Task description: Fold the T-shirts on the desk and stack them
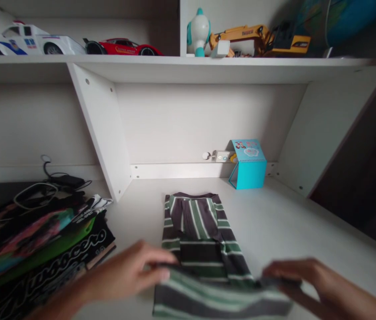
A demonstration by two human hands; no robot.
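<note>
A striped shirt [203,258] in dark grey, green and white lies on the white desk, its sides folded inward and its collar end toward the back wall. My left hand [138,269] pinches the near part of the shirt at its left corner. At the right corner my right hand [303,280] grips the same fabric, slightly blurred. Between both hands the near end is lifted off the desk and sags a little in the middle. The lowest edge of the cloth runs to the bottom of the view.
A pile of dark printed clothes [51,249] is on the left, with a cable and black adapter [70,180] behind it. A blue desk calendar [250,171] stands near a wall socket [223,156]. Toy vehicles, including a red car [124,46] and yellow excavator [261,40], sit on the shelf above.
</note>
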